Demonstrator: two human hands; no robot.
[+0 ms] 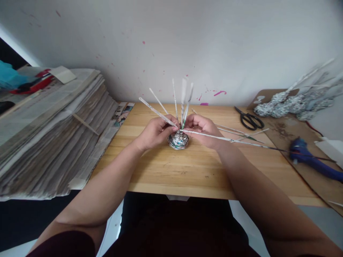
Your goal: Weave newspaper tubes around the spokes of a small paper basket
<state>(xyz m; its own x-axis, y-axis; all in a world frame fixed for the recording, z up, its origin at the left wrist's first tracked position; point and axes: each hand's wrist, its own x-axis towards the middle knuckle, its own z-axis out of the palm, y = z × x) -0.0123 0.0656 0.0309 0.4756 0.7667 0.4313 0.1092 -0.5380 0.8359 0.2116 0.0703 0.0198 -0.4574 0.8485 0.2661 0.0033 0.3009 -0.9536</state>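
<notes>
A small round basket woven from rolled newspaper (178,141) sits on the wooden table in front of me. Several paper sticks (184,96) rise and fan out from its narrow neck. My left hand (158,132) is closed at the neck's left side, thumb and fingers pinching the base of a left-leaning paper stick (155,111). On the other side, my right hand (202,128) has its fingers curled in a pinch at the base of the upright sticks. A long paper strand (214,136) runs from the neck to the right, across my right wrist.
Left stands a tall stack of newspapers (66,132) with a red stapler-like tool (34,85) on top. Black scissors (249,119), loose paper sticks (233,130), a blue glue gun (313,159) on cardboard (284,142), and other woven paper pieces (284,103) lie right. A wall rises behind.
</notes>
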